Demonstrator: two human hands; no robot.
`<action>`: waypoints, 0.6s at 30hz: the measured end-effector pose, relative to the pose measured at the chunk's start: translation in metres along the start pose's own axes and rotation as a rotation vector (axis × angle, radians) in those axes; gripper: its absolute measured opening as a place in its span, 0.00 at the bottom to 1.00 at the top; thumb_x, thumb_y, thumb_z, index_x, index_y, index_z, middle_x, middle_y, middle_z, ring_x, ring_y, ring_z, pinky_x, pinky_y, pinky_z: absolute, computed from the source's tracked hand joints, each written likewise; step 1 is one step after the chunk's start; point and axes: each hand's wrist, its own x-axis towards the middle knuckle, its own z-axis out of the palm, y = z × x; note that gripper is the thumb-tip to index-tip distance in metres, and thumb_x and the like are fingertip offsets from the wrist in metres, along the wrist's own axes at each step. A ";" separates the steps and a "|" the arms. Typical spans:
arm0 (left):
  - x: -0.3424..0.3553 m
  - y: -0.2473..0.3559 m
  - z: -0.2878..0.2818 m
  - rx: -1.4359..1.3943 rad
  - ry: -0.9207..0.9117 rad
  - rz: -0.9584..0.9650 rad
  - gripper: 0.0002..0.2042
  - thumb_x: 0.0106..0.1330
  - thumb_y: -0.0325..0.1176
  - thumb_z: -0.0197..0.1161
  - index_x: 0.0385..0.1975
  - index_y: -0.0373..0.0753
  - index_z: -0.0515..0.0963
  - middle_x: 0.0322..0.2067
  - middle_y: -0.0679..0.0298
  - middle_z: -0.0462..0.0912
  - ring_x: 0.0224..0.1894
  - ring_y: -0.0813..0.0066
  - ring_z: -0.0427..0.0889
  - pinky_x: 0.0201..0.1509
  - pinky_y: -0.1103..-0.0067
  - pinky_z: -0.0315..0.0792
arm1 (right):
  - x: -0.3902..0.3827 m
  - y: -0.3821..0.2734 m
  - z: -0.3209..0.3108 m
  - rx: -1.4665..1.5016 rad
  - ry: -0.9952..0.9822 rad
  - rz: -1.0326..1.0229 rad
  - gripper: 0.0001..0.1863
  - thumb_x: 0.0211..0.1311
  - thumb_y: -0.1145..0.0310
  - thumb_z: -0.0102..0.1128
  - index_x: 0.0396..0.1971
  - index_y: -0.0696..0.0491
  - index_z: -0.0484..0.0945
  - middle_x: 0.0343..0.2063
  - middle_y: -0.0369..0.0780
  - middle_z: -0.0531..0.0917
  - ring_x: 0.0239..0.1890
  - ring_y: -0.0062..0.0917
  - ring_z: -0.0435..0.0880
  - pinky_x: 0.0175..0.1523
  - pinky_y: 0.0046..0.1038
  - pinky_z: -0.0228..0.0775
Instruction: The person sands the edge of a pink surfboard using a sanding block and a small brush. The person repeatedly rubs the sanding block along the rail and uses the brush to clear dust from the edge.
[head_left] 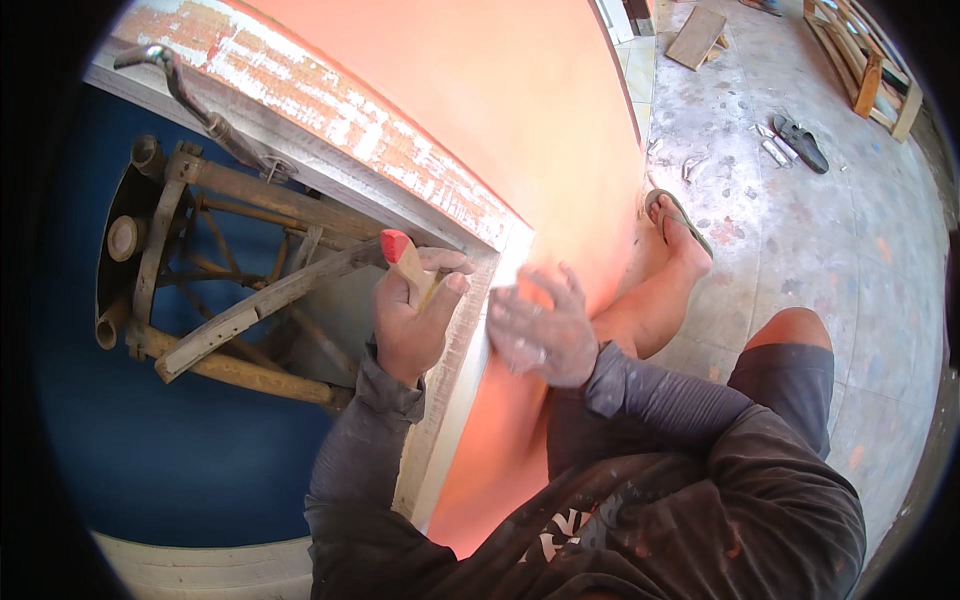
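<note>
My left hand (pixel 412 325) is closed around what looks like a paintbrush (pixel 408 262). Its pale wooden handle ends in a red tip that points up and away; the lower part is hidden by my fingers and the frame edge. Just to the right, my right hand (pixel 543 330) is smeared by motion over the white corner strip (pixel 515 252) of an orange wall (pixel 545 130). Whether it holds anything there does not show. Between the hands runs a pale window frame (pixel 440 385), with my left wrist on its inner side.
A metal window latch (pixel 190 105) sticks out from the weathered sill at the upper left. Beyond the opening stands a bamboo and wood scaffold (pixel 240 280) before a dark blue surface. On the stained tile floor (pixel 770 250) lie a black sandal (pixel 800 145) and a board (pixel 696 38).
</note>
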 end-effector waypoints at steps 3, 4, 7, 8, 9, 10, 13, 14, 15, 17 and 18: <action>-0.003 -0.003 -0.001 -0.046 0.019 0.011 0.06 0.65 0.24 0.64 0.39 0.32 0.80 0.38 0.61 0.85 0.43 0.74 0.82 0.51 0.76 0.74 | -0.009 -0.011 0.003 0.037 -0.079 -0.106 0.32 0.51 0.58 0.72 0.60 0.35 0.79 0.65 0.26 0.76 0.72 0.39 0.64 0.73 0.58 0.38; -0.001 -0.002 0.000 -0.019 0.006 0.016 0.06 0.65 0.24 0.64 0.40 0.32 0.80 0.38 0.60 0.85 0.43 0.74 0.82 0.51 0.76 0.74 | -0.004 -0.001 -0.001 0.001 -0.060 -0.104 0.31 0.51 0.58 0.72 0.60 0.35 0.79 0.65 0.26 0.76 0.72 0.39 0.64 0.73 0.59 0.38; -0.003 -0.001 0.000 0.036 -0.010 0.006 0.06 0.66 0.24 0.64 0.40 0.32 0.80 0.39 0.59 0.84 0.44 0.73 0.82 0.52 0.75 0.75 | 0.011 0.026 -0.005 -0.168 0.060 -0.020 0.31 0.52 0.58 0.72 0.61 0.35 0.78 0.65 0.28 0.77 0.72 0.41 0.64 0.72 0.59 0.38; -0.001 -0.001 0.001 0.031 -0.007 0.009 0.06 0.65 0.24 0.64 0.40 0.32 0.80 0.39 0.59 0.84 0.44 0.73 0.82 0.52 0.75 0.75 | 0.013 0.025 -0.006 -0.169 0.050 0.015 0.32 0.52 0.58 0.72 0.61 0.35 0.78 0.65 0.28 0.77 0.71 0.41 0.64 0.72 0.60 0.39; 0.000 0.000 0.001 0.026 -0.004 0.013 0.06 0.65 0.23 0.64 0.40 0.32 0.80 0.39 0.59 0.84 0.44 0.73 0.82 0.52 0.75 0.75 | 0.015 0.023 -0.007 -0.170 0.041 0.050 0.32 0.53 0.57 0.72 0.61 0.35 0.78 0.65 0.29 0.77 0.71 0.41 0.64 0.72 0.60 0.39; -0.001 0.000 0.000 0.012 0.004 0.003 0.06 0.65 0.24 0.64 0.40 0.32 0.80 0.39 0.60 0.85 0.43 0.73 0.82 0.52 0.75 0.75 | 0.015 0.020 -0.008 -0.171 0.033 0.084 0.32 0.53 0.57 0.72 0.62 0.36 0.78 0.65 0.29 0.77 0.71 0.41 0.64 0.72 0.60 0.39; 0.000 -0.001 0.000 -0.033 0.000 0.003 0.05 0.65 0.24 0.64 0.39 0.32 0.80 0.39 0.60 0.85 0.43 0.74 0.82 0.51 0.76 0.74 | -0.004 -0.007 0.001 0.029 -0.054 -0.044 0.33 0.51 0.58 0.72 0.62 0.35 0.78 0.64 0.27 0.77 0.72 0.40 0.63 0.73 0.60 0.37; -0.002 -0.003 -0.001 -0.040 0.005 0.011 0.05 0.65 0.24 0.64 0.39 0.32 0.80 0.38 0.60 0.85 0.43 0.74 0.82 0.51 0.76 0.74 | -0.008 -0.011 0.003 0.086 -0.100 -0.095 0.33 0.51 0.58 0.73 0.62 0.35 0.78 0.64 0.26 0.77 0.72 0.40 0.63 0.73 0.59 0.37; -0.002 -0.003 -0.001 -0.046 0.010 0.019 0.05 0.65 0.24 0.64 0.39 0.32 0.80 0.38 0.60 0.85 0.43 0.74 0.82 0.51 0.76 0.74 | -0.007 -0.007 0.004 0.049 -0.075 -0.123 0.33 0.50 0.58 0.73 0.61 0.34 0.78 0.64 0.25 0.77 0.73 0.39 0.63 0.73 0.59 0.36; 0.000 0.002 0.001 0.010 -0.005 0.027 0.05 0.65 0.23 0.64 0.39 0.32 0.80 0.39 0.60 0.85 0.44 0.73 0.82 0.52 0.75 0.74 | 0.002 0.013 -0.002 -0.041 -0.025 -0.113 0.34 0.50 0.57 0.73 0.61 0.34 0.78 0.64 0.26 0.77 0.72 0.39 0.63 0.73 0.59 0.36; 0.000 0.002 0.001 0.036 -0.011 0.028 0.06 0.65 0.23 0.64 0.40 0.32 0.80 0.39 0.59 0.85 0.44 0.73 0.82 0.52 0.75 0.75 | 0.008 0.024 -0.004 -0.085 -0.004 -0.107 0.34 0.50 0.57 0.73 0.62 0.34 0.78 0.64 0.26 0.77 0.72 0.39 0.63 0.73 0.59 0.36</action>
